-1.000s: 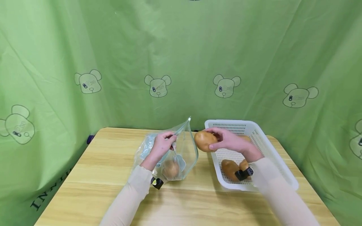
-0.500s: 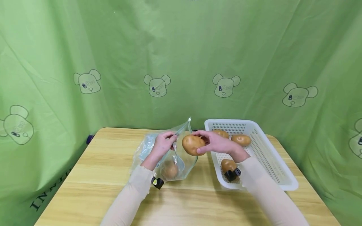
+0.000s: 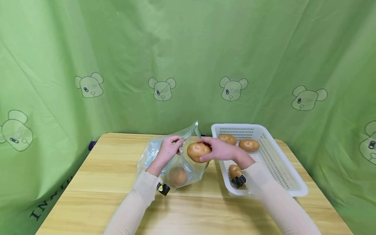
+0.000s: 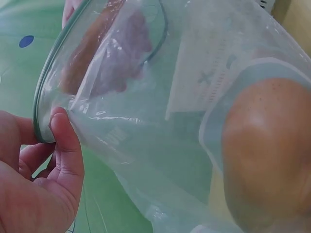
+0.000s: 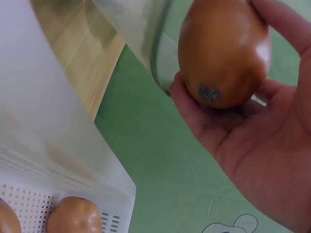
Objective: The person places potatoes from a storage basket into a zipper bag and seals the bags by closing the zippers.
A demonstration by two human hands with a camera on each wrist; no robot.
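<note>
A clear zip bag (image 3: 188, 173) with a green-edged mouth stands propped on the table, its opening facing right. My left hand (image 3: 169, 149) pinches the bag's near edge between thumb and fingers, as the left wrist view (image 4: 53, 170) also shows. Low inside the bag lies one brown potato (image 3: 177, 176), large in the left wrist view. My right hand (image 3: 218, 150) grips another potato (image 3: 198, 152) right at the bag's mouth. In the right wrist view that potato (image 5: 223, 53) has a dark patch near its lower end, with thumb and fingers around it.
A white perforated basket (image 3: 282, 163) stands on the right of the wooden table (image 3: 102, 169). Several potatoes lie in it, among them one at the back (image 3: 249, 145) and one near the front (image 3: 235, 171). A green curtain (image 3: 194, 58) hangs behind the table.
My right hand has moved left from over the basket, bringing its potato to the bag's mouth. The left hand keeps its pinch on the bag in nearly the same place.
</note>
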